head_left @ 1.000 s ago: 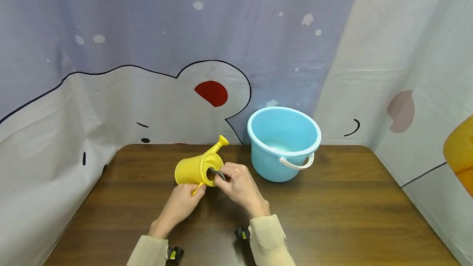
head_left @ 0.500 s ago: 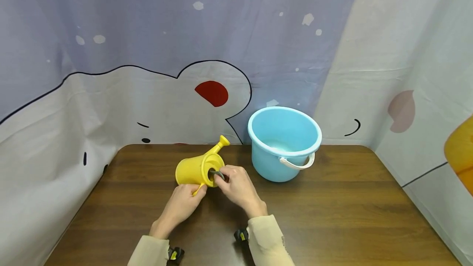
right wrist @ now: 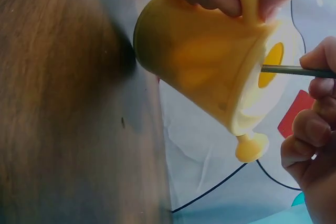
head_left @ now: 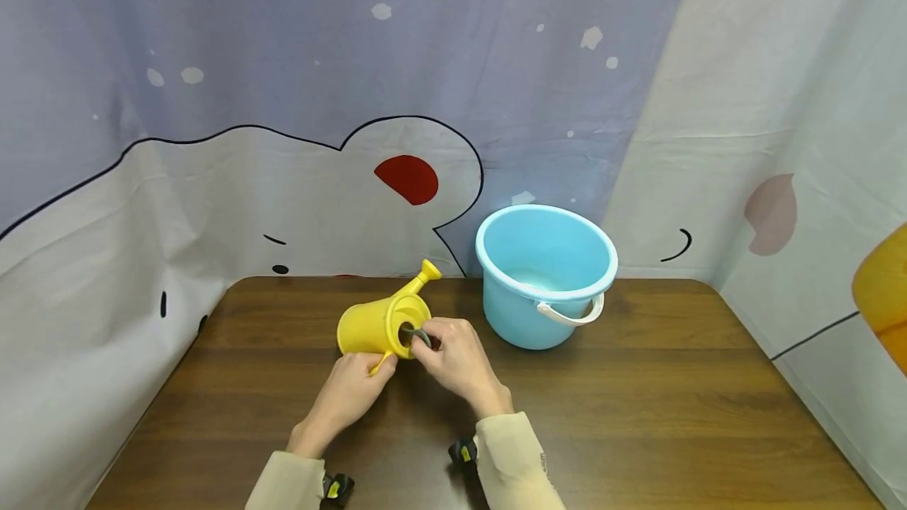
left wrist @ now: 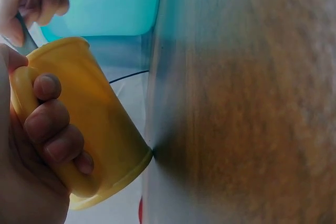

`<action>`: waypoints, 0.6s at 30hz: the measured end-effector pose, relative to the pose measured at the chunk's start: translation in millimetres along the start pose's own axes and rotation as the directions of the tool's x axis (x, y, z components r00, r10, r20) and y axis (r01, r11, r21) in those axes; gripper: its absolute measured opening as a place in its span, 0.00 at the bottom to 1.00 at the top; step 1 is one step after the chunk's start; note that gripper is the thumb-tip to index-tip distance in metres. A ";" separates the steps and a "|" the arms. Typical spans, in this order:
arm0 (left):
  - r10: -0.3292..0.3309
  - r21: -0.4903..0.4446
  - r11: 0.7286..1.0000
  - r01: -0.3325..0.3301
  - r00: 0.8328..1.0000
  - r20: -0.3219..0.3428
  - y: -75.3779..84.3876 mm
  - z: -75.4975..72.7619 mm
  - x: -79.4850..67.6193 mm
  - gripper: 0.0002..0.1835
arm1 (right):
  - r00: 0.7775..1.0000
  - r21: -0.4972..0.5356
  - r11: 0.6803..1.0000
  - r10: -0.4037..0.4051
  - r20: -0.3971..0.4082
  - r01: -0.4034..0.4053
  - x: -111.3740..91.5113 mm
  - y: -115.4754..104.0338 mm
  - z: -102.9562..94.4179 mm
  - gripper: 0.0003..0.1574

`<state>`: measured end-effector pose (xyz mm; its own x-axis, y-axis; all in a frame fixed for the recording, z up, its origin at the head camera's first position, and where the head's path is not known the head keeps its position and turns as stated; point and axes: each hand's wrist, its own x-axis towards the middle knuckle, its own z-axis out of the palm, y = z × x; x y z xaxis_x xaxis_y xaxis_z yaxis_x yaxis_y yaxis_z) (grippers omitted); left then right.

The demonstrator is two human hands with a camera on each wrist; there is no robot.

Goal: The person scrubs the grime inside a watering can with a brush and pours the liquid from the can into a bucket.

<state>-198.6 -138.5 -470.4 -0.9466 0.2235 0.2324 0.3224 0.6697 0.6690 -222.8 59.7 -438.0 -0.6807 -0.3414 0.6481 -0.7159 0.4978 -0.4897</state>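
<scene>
A yellow watering can [head_left: 364, 327] leans tilted over the table, its opening facing right and its spout [head_left: 425, 271] pointing up to the back. My left hand [head_left: 347, 388] grips the can's handle, fingers curled round it in the left wrist view. My right hand [head_left: 460, 360] pinches a thin, stiff grey-green piece [right wrist: 289, 70] between thumb and fingers. Its far end goes through the hole in the can's top and is hidden inside. The piece's exact kind cannot be told; it looks like a narrow flat strip.
A light blue bucket [head_left: 510, 313] with a white handle [head_left: 570, 319] stands upright behind and to the right of my hands. The wooden table [head_left: 673, 384] ends at a patterned curtain [head_left: 283, 195] along its back and sides.
My right hand has shifted very slightly down with the grey-green piece. The watering can, left hand and bucket stay nearly as they were.
</scene>
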 end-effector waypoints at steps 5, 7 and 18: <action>-0.009 0.000 1.000 0.009 1.000 -0.001 0.2 -0.9 0.3 0.26 | 0.996 0.041 0.996 -0.080 -0.033 0.081 3.0 -4.0 -4.2 0.20; -0.013 -0.005 1.000 0.013 1.000 0.001 -0.3 -1.0 0.2 0.26 | 0.995 0.061 0.994 -0.091 -0.049 0.094 4.0 -5.8 -6.3 0.19; -0.020 -0.014 1.000 0.021 1.000 0.005 -0.2 -1.4 0.8 0.26 | 1.000 0.080 0.997 -0.003 -0.014 0.004 5.3 -8.4 -12.8 0.19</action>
<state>-199.5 -139.4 -469.3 -0.9530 0.2130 0.2154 0.3029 0.6640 0.6836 -218.5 63.9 -423.0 -0.6766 -0.3319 0.6573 -0.7286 0.4309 -0.5324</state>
